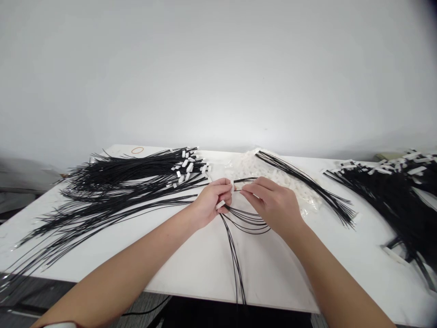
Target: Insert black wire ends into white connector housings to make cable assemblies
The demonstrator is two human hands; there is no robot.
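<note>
Item, left hand [215, 200]: we had the fingers closed on a small white connector [233, 187], at two o'clock of the palm, long axis roughly twelve to six. A white block [221, 205] lay in the same hand, tilted two to eight.

Item, right hand [273, 196]: thumb and forefinger together on a thin black wire [238, 190], its short free end pointing to nine o'clock, just beside the connector; whether they touched, we could not tell. Both hands were near it.

Item, looped wires [251, 222]: from the block toward four o'clock. Loose tails [235, 259]: toward five.

Item, white table [184, 259]: wire heap [116, 175] at ten o'clock of our hands; orange band [137, 150] beyond; clear bag [307, 193] of white parts at one, bundle [300, 175] across it; dark heap [392, 196] at three.

Item, room: pale wall [218, 73] behind; grey floor [41, 291] at eight.
</note>
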